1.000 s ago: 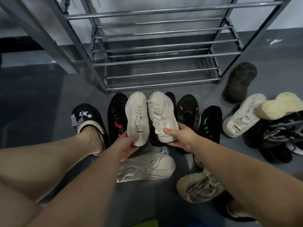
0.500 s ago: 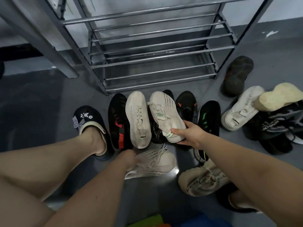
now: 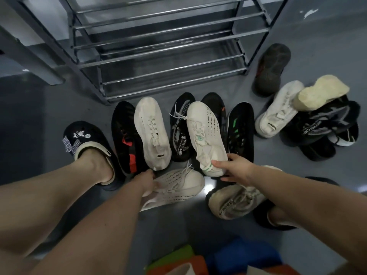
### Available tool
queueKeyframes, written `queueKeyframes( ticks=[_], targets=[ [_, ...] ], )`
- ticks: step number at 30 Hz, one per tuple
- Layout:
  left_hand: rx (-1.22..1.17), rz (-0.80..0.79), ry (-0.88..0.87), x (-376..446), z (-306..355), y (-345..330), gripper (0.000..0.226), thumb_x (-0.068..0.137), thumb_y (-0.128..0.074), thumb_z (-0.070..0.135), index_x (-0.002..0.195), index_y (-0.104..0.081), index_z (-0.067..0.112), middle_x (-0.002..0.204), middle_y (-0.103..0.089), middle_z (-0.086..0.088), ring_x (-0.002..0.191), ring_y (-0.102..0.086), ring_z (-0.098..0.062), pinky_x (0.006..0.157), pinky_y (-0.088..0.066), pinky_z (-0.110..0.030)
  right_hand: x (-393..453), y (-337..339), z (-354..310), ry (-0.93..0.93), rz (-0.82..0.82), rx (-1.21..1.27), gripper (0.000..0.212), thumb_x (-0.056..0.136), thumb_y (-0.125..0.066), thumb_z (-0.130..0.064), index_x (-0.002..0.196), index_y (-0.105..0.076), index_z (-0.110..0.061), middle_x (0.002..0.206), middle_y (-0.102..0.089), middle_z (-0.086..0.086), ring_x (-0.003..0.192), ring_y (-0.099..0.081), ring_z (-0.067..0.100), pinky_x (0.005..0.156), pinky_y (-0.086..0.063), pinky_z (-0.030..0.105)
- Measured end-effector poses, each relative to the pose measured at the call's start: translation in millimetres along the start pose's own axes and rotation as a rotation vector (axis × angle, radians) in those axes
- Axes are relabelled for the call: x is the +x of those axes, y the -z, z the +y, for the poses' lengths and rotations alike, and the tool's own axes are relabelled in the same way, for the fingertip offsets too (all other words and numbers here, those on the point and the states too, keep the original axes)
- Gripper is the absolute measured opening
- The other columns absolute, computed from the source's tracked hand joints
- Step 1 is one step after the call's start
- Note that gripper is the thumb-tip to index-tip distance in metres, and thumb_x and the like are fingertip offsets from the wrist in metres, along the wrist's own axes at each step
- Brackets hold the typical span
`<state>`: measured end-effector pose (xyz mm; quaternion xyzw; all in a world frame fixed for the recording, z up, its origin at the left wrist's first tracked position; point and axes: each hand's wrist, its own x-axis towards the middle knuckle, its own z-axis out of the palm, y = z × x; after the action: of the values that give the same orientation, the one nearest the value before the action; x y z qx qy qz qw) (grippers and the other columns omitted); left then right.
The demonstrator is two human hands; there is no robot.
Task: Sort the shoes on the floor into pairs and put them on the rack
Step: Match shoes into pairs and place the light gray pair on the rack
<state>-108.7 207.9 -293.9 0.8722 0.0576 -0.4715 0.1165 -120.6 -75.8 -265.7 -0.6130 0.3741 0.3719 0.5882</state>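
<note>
left hand (image 3: 148, 180) grips dotted sneaker (image 3: 178, 187) | right hand (image 3: 235, 168) pinches green-trimmed sneaker (image 3: 206, 133) (heel)

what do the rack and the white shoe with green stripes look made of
Rack: looks like metal tubing with a shiny chrome-like finish; its bars catch bright highlights. White shoe with green stripes, heel in the right hand: seems a soft matte knit fabric, judging by rows of small dark dashes and cloth laces.
</note>
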Motion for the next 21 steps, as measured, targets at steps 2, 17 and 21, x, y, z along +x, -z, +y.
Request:
queueKeyframes(
  ticks=[2,17,21],
  targets=[
    [0.009,0.014,-0.021,0.3,-0.2,1.1,0.035,0.094,-0.051,0.026,0.124,-0.048,0.007,0.123,-0.057,-0.012,0.11,-0.055,-0.027,0.089,-0.042,-0.031,2.9,0.1,-2.3,-0.01,0.023,-0.004,0.062,0.079,-0.075,-0.031,0.13,-0.045,-0.014,0.112,-0.063,0.003,0.107,-0.06,0.021,0.085,-0.053,0.035],
    [-0.319,-0.069,-0.081,-30.4,-1.4,12.2,0.035,0.091,-0.06,0.03,0.124,-0.062,0.018,0.122,-0.064,0.002,0.104,-0.056,-0.009,0.092,-0.041,-0.021,-1.9,2.1,-21.5,0.005,0.055,0.054,0.029,0.095,-0.056,-0.025,0.119,-0.048,-0.01,0.092,-0.062,0.004,0.084,-0.06,0.02,0.069,-0.053,0.033],
    [-0.612,-0.061,-0.057,-43.8,0.0,15.6,0.034,0.091,-0.06,0.03,0.12,-0.064,0.014,0.11,-0.069,-0.001,0.098,-0.063,-0.013,0.092,-0.048,-0.027,-12.1,21.5,-31.6,0.075,0.06,0.077,0.038,0.094,-0.056,-0.025,0.126,-0.05,-0.005,0.106,-0.063,0.008,0.096,-0.061,0.023,0.065,-0.057,0.034]
  ],
)
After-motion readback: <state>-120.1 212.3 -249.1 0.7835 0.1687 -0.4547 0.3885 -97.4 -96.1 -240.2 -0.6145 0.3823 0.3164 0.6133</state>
